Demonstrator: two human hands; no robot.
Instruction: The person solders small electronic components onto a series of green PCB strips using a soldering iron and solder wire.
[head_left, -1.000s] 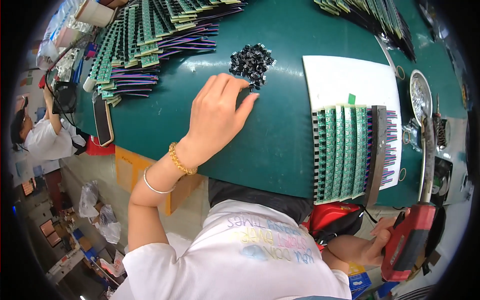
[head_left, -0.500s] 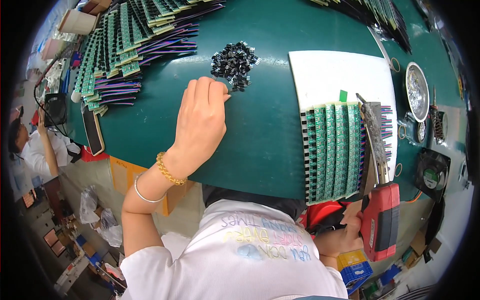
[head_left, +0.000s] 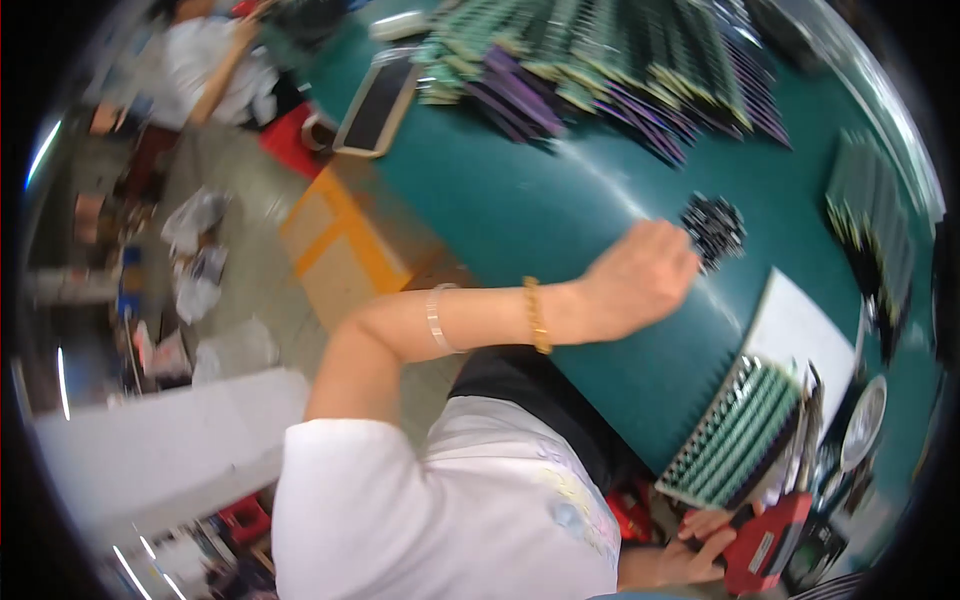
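My left hand (head_left: 640, 285) is closed at the near side of a pile of small black parts (head_left: 713, 230) on the green table; its fingertips are turned away and blurred, so anything between them is hidden. At the lower right, my right hand (head_left: 700, 550) grips a red and black soldering gun (head_left: 765, 545), whose metal tip end reaches up beside a panel of green circuit boards (head_left: 735, 430). The panel has a black-and-white row along its left edge and lies partly on a white board (head_left: 800, 325).
Stacks of circuit boards (head_left: 590, 40) with purple wires fan across the table's far side, and another bundle (head_left: 870, 210) lies at right. A phone (head_left: 380, 105) rests near the edge above a cardboard box (head_left: 345, 240). A round metal dish (head_left: 864, 422) stands right. Another person (head_left: 215, 70) sits far left.
My view has swung left and tilted, blurring the picture and showing more floor. My left hand remains beside the black parts, and my right hand still holds the soldering gun.
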